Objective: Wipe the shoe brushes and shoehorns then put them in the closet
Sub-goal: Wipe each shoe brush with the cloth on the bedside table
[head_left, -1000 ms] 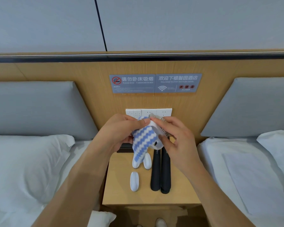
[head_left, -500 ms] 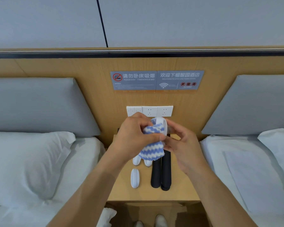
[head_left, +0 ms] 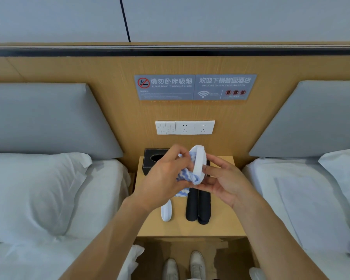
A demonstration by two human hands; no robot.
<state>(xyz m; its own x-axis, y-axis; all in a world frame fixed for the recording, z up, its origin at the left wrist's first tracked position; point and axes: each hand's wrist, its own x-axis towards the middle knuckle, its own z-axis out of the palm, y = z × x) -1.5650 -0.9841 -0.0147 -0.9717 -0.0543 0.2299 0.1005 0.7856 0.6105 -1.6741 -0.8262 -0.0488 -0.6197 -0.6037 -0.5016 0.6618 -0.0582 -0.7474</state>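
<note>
Left hand [head_left: 162, 178] presses striped cloth [head_left: 183, 174] against white brush [head_left: 198, 162], held by right hand [head_left: 226, 182] above nightstand [head_left: 222, 225]; two black shoehorns [head_left: 198, 207], another white brush [head_left: 166, 211] below.

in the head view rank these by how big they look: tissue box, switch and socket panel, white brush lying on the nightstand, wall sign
1. wall sign
2. switch and socket panel
3. tissue box, unsure: the left hand hides part of it
4. white brush, its top also hidden by that hand

The sign and panel are farther away, so this is apparent size only.
</note>
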